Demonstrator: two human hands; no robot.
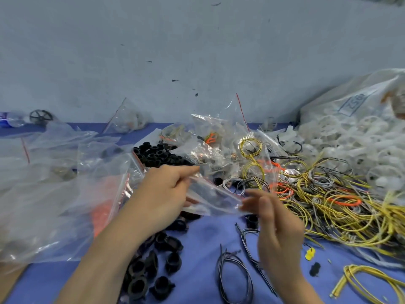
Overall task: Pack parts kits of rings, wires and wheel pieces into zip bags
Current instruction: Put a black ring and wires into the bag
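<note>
My left hand pinches one end of a small clear zip bag held above the blue table. My right hand pinches the bag's other end with its fingertips; the hand is blurred. Black plastic rings lie scattered under my left forearm, and more black rings are heaped behind the bag. Coiled black and grey wires lie near the front edge. A tangle of yellow, grey and orange wires spreads to the right.
Large clear zip bags with red seals cover the left side. Filled small bags pile up at centre back. A big sack of white wheel pieces fills the right rear. A black wheel stands by the grey wall.
</note>
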